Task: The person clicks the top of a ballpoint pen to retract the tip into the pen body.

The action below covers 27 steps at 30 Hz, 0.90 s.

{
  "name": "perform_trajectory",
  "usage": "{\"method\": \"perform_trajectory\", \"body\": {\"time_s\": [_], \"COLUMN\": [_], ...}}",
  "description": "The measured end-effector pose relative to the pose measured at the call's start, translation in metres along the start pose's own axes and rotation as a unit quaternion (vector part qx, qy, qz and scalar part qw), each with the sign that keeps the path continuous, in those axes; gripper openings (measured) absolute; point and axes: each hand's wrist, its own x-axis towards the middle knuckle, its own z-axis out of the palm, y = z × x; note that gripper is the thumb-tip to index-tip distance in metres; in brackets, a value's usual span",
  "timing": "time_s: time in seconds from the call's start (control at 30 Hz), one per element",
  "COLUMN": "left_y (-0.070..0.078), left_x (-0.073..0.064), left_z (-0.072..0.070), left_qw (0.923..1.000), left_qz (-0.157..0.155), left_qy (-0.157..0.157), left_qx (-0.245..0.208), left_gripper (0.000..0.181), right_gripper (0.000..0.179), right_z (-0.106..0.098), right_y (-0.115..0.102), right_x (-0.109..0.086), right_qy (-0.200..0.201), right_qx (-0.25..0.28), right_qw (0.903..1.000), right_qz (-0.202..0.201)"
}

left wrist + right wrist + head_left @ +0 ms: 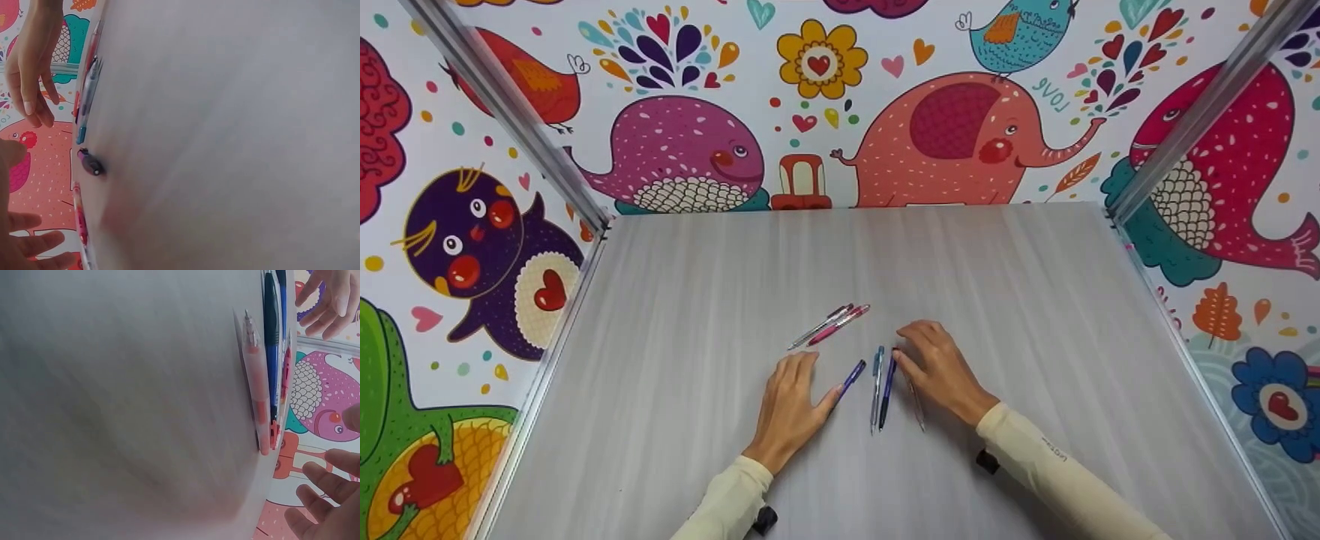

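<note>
My left hand [786, 409] hovers low over the table with its fingers loosely spread, holding nothing. Beside its thumb lies a purple-blue pen [853, 375], seen nearly end-on in the left wrist view [91, 163]. My right hand [945, 371], fingers relaxed and also holding nothing, is above a pale pink pen [257, 394], which it partly hides in the head view. Just left of that hand, a blue pen with a dark grip [888, 394] and a clear pen with a teal top [877, 386] lie side by side, pointing toward me.
Farther back, a clear pen with a dark end [819, 328] and a bright pink pen [838, 325] lie slanted close together. The grey table [697, 300] is bordered by metal rails [1200, 367] and walls printed with cartoon animals.
</note>
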Motion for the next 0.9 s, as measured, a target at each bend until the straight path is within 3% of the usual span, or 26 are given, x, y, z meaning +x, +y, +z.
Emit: {"method": "perform_trajectory", "body": {"time_s": [0.4,0.9], "left_y": [0.001,0.000], "left_x": [-0.009,-0.019], "left_z": [0.004,0.011], "left_qw": [0.9999,1.0000], "left_qz": [-0.013,-0.004], "left_qy": [-0.010,0.000], "left_qx": [-0.006,0.007], "left_gripper": [0.061,0.058], "right_gripper": [0.036,0.035], "right_z": [0.007,0.016], "right_y": [-0.003,-0.001], "right_x": [-0.001,-0.006], "right_qy": [-0.017,-0.013], "right_qx": [0.010,0.005], "right_qw": [0.9998,0.9999], "right_qz": [0.005,-0.002]}}
